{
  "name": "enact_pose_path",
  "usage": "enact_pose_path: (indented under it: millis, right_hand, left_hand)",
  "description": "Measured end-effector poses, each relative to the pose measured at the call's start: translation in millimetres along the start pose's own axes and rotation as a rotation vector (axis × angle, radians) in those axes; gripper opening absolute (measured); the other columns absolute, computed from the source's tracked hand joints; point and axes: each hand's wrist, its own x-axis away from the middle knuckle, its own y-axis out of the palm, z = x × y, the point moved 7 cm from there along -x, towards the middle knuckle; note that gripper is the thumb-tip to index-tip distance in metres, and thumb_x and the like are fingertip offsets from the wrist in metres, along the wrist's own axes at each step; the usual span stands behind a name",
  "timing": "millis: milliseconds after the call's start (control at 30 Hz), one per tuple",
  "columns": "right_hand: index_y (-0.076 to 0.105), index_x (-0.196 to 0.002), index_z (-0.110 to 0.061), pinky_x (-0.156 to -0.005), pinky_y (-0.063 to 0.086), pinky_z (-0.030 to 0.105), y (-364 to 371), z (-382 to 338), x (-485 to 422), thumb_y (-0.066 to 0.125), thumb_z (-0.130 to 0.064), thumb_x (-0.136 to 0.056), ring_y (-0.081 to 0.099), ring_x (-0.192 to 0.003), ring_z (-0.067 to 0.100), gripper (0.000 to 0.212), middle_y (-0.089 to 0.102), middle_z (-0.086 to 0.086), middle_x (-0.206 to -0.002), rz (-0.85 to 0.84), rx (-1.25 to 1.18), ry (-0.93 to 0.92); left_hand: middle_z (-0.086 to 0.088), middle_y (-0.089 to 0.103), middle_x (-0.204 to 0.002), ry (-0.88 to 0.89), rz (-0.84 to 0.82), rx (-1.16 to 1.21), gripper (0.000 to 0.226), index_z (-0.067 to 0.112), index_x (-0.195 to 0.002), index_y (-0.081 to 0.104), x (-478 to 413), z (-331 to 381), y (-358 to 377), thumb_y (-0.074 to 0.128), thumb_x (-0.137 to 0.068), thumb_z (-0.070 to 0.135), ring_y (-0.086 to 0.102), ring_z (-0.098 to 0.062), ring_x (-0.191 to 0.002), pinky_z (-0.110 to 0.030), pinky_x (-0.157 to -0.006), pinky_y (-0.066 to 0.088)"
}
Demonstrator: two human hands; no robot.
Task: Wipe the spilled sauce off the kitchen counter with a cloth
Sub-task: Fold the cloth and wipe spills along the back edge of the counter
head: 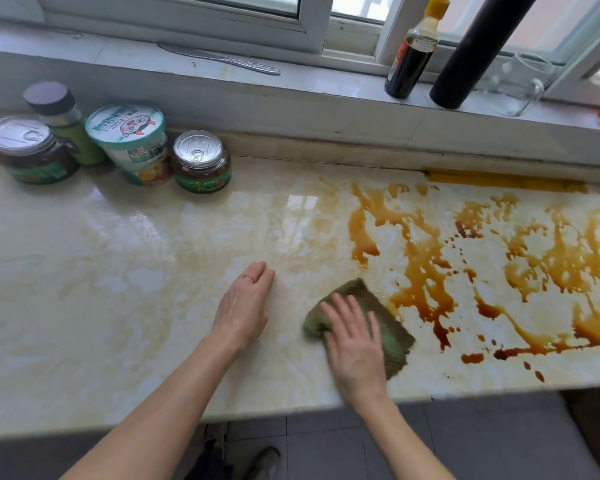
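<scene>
Right hand (355,344) flat on green cloth (388,327), beside brown sauce spill (426,265); left hand (245,304) resting on counter (118,271); 2 jars at back.

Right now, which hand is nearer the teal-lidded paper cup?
Left. The left hand rests on the pale marble counter right of the teal-lidded paper cup; the right hand presses the green cloth farther right.

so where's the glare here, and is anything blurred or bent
Head view: window light throws white glare onto the glossy counter just left of the sauce; head view again, the right hand and cloth look slightly soft, perhaps motion blur; also in the head view, the wide lens bows the windowsill.
</scene>
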Motion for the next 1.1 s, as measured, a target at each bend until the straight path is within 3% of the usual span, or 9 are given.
enact_pose_path:
  millis: [100,200,300,467,600,733,867,967,1100]
  right_hand:
    - [0.036,-0.15,-0.023,-0.113,0.024,0.059,-4.2,16.3,5.4,0.03,-0.04,-0.1,0.019,-0.148,0.023,0.053,0.027,0.001,-0.159,0.037,-0.022,0.212]
    - [0.033,-0.151,-0.029,-0.115,0.016,0.058,3.3,-24.0,29.6,0.035,-0.045,-0.097,0.017,-0.148,0.028,0.056,0.025,0.006,-0.16,-0.005,-0.01,0.069]
    - [0.041,-0.144,-0.038,-0.113,0.02,0.059,3.2,-16.1,38.4,0.04,-0.047,-0.096,0.017,-0.149,0.025,0.048,0.027,0.001,-0.159,-0.069,0.003,-0.101]
    - [0.042,-0.143,-0.035,-0.112,0.02,0.063,-10.2,32.4,26.8,0.033,-0.053,-0.096,0.015,-0.149,0.025,0.051,0.024,0.001,-0.16,-0.044,-0.003,0.15]
    - [0.034,-0.149,-0.033,-0.115,0.007,0.06,0.2,-19.9,34.7,0.03,-0.063,-0.094,0.009,-0.15,0.03,0.063,0.016,0.005,-0.162,-0.081,0.035,0.0]
    - [0.036,-0.149,-0.036,-0.114,0.016,0.059,0.1,-17.1,38.4,0.033,-0.06,-0.096,0.012,-0.149,0.026,0.057,0.021,0.001,-0.161,-0.096,0.047,-0.127]
    - [0.035,-0.149,-0.036,-0.116,0.013,0.058,-11.8,46.0,36.8,0.022,-0.061,-0.097,0.01,-0.15,0.023,0.059,0.021,0.0,-0.161,-0.082,0.045,0.102]
    - [0.032,-0.149,-0.038,-0.118,0.001,0.055,-18.3,58.3,33.8,0.02,-0.064,-0.094,0.002,-0.15,0.022,0.062,0.013,-0.001,-0.163,-0.098,-0.048,0.195]
    - [0.037,-0.147,-0.036,-0.115,0.001,0.061,-28.9,57.3,35.5,0.034,-0.045,-0.094,0.002,-0.15,0.018,0.054,0.011,-0.003,-0.163,-0.133,-0.16,-0.057]
  left_hand:
    - [-0.004,0.02,-0.156,0.006,0.01,-0.006,0.058,0.014,-0.143,0.034,1.1,2.5,0.8,0.039,-0.088,-0.004,0.019,-0.019,-0.143,-0.025,-0.112,0.02]
    - [-0.005,0.017,-0.157,-0.002,0.019,0.005,0.06,0.014,-0.145,0.029,2.3,4.2,4.2,0.04,-0.089,-0.004,0.016,-0.02,-0.144,-0.026,-0.115,0.014]
    - [-0.004,0.015,-0.157,-0.006,0.012,-0.006,0.06,0.015,-0.148,0.024,3.7,3.0,4.0,0.038,-0.092,-0.003,0.012,-0.018,-0.145,-0.027,-0.117,0.012]
    - [-0.004,0.015,-0.157,-0.015,0.006,0.013,0.058,0.015,-0.147,0.024,5.3,4.4,3.1,0.038,-0.093,0.0,0.012,-0.018,-0.145,-0.026,-0.116,0.01]
    - [-0.006,0.014,-0.157,-0.026,0.01,-0.007,0.057,0.013,-0.148,0.022,6.3,5.6,10.0,0.038,-0.094,0.001,0.011,-0.02,-0.145,-0.029,-0.118,0.011]
    - [-0.004,0.011,-0.158,-0.029,-0.007,-0.01,0.058,0.014,-0.149,0.019,7.8,4.3,11.3,0.038,-0.095,0.002,0.009,-0.019,-0.145,-0.028,-0.116,0.01]
    - [-0.003,0.01,-0.158,-0.046,-0.042,0.016,0.061,0.015,-0.148,0.019,10.3,5.7,7.7,0.041,-0.093,0.002,0.009,-0.018,-0.145,-0.026,-0.115,0.01]
    - [-0.004,0.01,-0.158,-0.036,-0.043,0.016,0.059,0.013,-0.148,0.021,10.2,8.1,5.4,0.041,-0.093,0.001,0.009,-0.019,-0.145,-0.027,-0.115,0.01]
    - [-0.004,0.009,-0.158,-0.026,-0.056,-0.013,0.065,0.014,-0.149,0.016,9.5,6.6,6.0,0.042,-0.092,0.001,0.008,-0.019,-0.145,-0.027,-0.115,0.009]
